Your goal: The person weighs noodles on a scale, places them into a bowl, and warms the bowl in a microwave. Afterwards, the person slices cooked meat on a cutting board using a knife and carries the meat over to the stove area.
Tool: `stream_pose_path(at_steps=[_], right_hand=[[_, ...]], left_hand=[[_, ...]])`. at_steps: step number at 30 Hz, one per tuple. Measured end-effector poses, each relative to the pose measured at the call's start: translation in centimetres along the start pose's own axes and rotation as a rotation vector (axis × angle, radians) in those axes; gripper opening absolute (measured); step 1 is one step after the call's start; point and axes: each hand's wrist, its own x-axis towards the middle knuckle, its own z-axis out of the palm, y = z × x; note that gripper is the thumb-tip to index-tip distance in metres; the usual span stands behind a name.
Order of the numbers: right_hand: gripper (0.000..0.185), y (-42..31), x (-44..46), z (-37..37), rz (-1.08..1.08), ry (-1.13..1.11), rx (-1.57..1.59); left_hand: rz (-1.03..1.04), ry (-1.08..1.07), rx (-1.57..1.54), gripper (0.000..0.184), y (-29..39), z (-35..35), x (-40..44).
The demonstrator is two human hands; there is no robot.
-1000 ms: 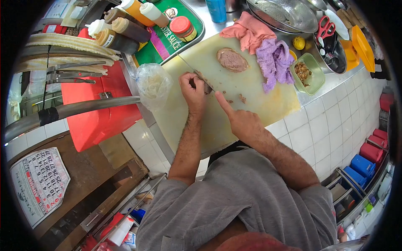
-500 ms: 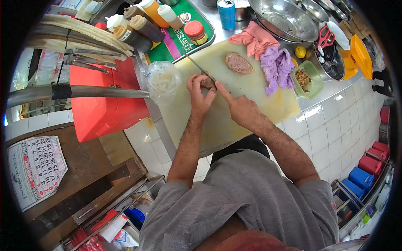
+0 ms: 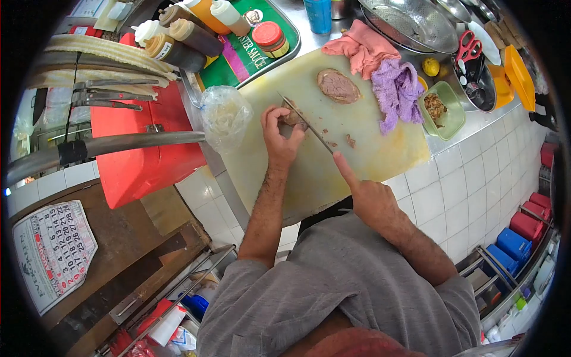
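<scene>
My left hand curls its fingers around a small piece of brown meat on the pale cutting board. Across that piece lies the blade of a long knife. My right hand grips the knife's handle, which is mostly hidden, with the index finger stretched along toward the blade. A few meat scraps lie just right of the blade. Farther up the board rests a larger oval slab of meat, touched by neither hand.
A clear plastic bag sits at the board's left edge. Pink and purple cloths lie to the right, beside a green container of brown bits. Sauce bottles stand on a green tray. A metal strainer is behind.
My right hand has drawn the knife back toward my body and to the right. My left hand stays on the meat, and the scraps beside the blade now show. The view has shifted slightly.
</scene>
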Motion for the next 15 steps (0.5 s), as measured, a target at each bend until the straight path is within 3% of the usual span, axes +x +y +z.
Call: stream_pose_path(at_steps=[3, 6, 9, 12, 15], right_hand=[[0.08, 0.8, 2.0, 1.8, -0.1, 0.189, 0.002], [0.081, 0.6, 3.0, 2.0, -0.122, 0.218, 0.014], [0.079, -0.3, 4.0, 0.7, -0.018, 0.0, -0.095], [0.08, -0.3, 4.6, 1.1, -0.072, 0.088, -0.148], [0.081, -0.7, 5.2, 0.6, -0.034, 0.023, -0.184]], left_hand=[[0.03, -0.003, 0.021, 0.037, -0.2, -0.4, 0.4], [0.003, -0.009, 0.017, 0.036, -0.4, -0.5, 0.6], [0.0, -0.008, 0.035, 0.036, 0.0, -0.6, 0.7], [-0.018, -0.002, 0.03, 0.036, -0.1, -0.6, 0.7], [-0.022, -0.01, 0.041, 0.036, 0.1, -0.7, 0.8]])
